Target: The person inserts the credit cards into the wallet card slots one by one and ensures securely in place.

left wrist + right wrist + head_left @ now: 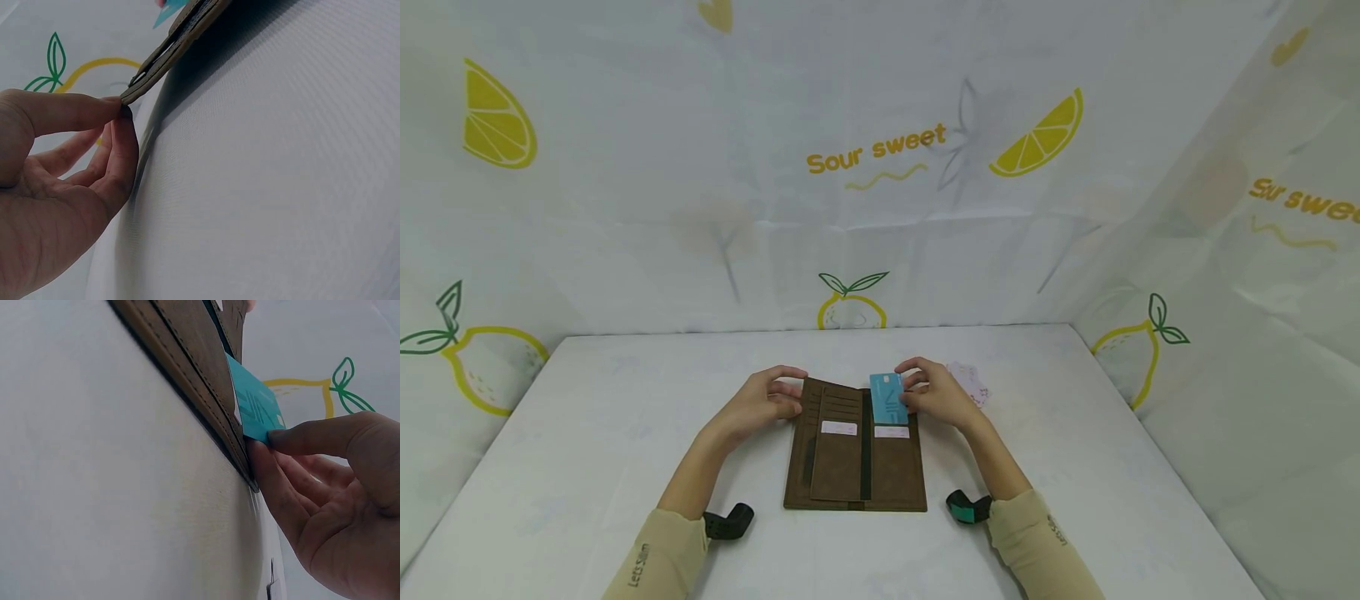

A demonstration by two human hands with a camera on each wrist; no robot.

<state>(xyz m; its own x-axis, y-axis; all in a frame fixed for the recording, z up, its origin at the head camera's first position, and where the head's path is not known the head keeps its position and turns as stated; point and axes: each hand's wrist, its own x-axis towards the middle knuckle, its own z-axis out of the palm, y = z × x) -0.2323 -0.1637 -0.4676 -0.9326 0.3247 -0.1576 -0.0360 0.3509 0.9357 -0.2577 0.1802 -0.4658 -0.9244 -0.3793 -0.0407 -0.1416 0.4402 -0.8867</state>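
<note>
Lemon-printed white sheeting (pixel 760 283) hangs behind a white worktop (pixel 587 458). At left, the left hand (pixel 758 403) pinches the upper left edge of an open brown leather bifold wallet (pixel 837 467) on the worktop. Further right, a light-blue rectangular card (pixel 887 402) lies over the wallet's right half, just above a small white strip (pixel 891 432), its right edge pinched by the right hand (pixel 938 397); something pale, flat and pink-patterned (pixel 972 385) lies just beyond.

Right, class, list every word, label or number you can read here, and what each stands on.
"Sour sweet": back cloth.
"Sour swe…", creased and cut off: right cloth.
"Lets Slim", apparently: left sleeve.
"VIP", apparently: blue card.
Too small or blurred: right sleeve lettering; any print on white slips in the wallet and pale papers.
</note>
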